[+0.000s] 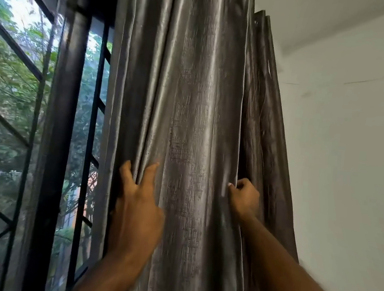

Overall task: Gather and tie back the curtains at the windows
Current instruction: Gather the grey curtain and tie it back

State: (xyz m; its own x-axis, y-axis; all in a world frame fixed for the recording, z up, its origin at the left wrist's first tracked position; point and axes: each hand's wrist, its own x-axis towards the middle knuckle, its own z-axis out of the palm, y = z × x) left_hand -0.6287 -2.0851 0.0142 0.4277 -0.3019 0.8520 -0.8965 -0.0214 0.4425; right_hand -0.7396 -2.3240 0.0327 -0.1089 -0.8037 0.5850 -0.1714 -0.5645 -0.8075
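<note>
A shiny grey curtain (189, 110) hangs in bunched vertical folds between the window and the wall, with metal eyelets at its top. My left hand (137, 201) lies against the curtain's left folds, fingers spread and partly tucked into the pleats. My right hand (244, 199) is closed around the right edge of the front fold, its fingers curled behind the fabric. More folds of the curtain (269, 129) hang behind my right hand, next to the wall.
A window with a dark frame (57, 133) and black metal grille bars (90, 125) is at the left, with green trees outside. A white wall (348, 147) fills the right side.
</note>
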